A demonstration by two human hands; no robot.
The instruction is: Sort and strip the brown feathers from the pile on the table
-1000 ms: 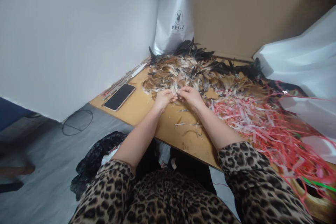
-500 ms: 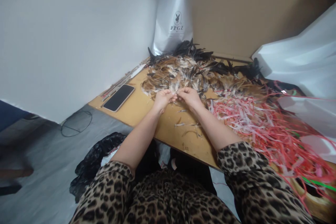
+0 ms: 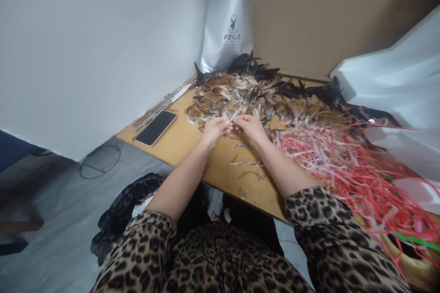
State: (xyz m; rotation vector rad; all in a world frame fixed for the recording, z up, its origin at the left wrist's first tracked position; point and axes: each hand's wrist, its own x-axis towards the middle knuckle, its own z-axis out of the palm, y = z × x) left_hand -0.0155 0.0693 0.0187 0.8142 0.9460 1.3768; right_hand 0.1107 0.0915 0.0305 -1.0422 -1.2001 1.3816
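At the near edge of a heap of brown, white and black feathers [image 3: 240, 84], my left hand [image 3: 216, 130] is closed in a pinch on a small pale fluffy feather [image 3: 229, 115]. My right hand [image 3: 248, 126] pinches just beside it, the fingertips of both hands almost touching. What lies between the right fingers is too small to make out for sure, though it seems to be the same feather's base. A few loose feathers [image 3: 244, 163] lie on the wooden tabletop [image 3: 220, 169] below my hands.
A phone [image 3: 156, 128] lies at the table's left. Behind the feathers stands a silver bag [image 3: 227, 23]. Tangled red and white ribbons [image 3: 343, 169] spread over the right side, beside white sheeting [image 3: 392, 73]. A black plastic bag [image 3: 120, 210] sits on the floor at left.
Almost nothing differs. Both hands stay at the same spot in a pinch, and the right fingers have shifted very slightly.
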